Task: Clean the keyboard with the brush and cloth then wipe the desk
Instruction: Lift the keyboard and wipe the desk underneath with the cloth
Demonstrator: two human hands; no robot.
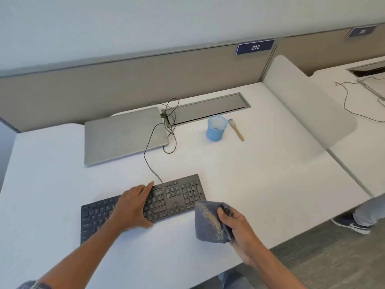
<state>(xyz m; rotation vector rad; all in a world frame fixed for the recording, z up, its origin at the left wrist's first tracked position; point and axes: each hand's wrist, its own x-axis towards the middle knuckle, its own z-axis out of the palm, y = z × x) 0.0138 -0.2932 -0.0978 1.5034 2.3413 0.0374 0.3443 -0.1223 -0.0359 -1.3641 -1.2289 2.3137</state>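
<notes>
Nearest, the right grip [235, 224] is curled round a bunched grey-blue cloth [209, 222], thumb on top, and holds it just off the right end of the keyboard. The cloth looks soft and napped, with a band of pale, grit-like specks across its face. A little further in, the left grip [133, 205] lies spread flat on the middle of the keyboard [175, 197], fingers straight, pinning it to the counter [260, 180]. The keyboard is a slim, matte black plastic slab with low keys, set at a slant near the front edge of the smooth white counter.

I judge the cloth step on the keyboard to be in hand, with the counter wipe yet to come. The next move calls for a clean fold of cloth brought down on the keys while the keyboard is held steady, lest the grit go back on.

Beyond, a thin black cable [149, 157] runs from the keyboard past a closed, flat silver laptop [123, 136]. Further back stands a translucent blue cup [215, 129] and, just beside it, the brush [236, 130] lies flat, its handle pale wood. Behind them a long grey hatch [208, 107] is let into the counter.
</notes>
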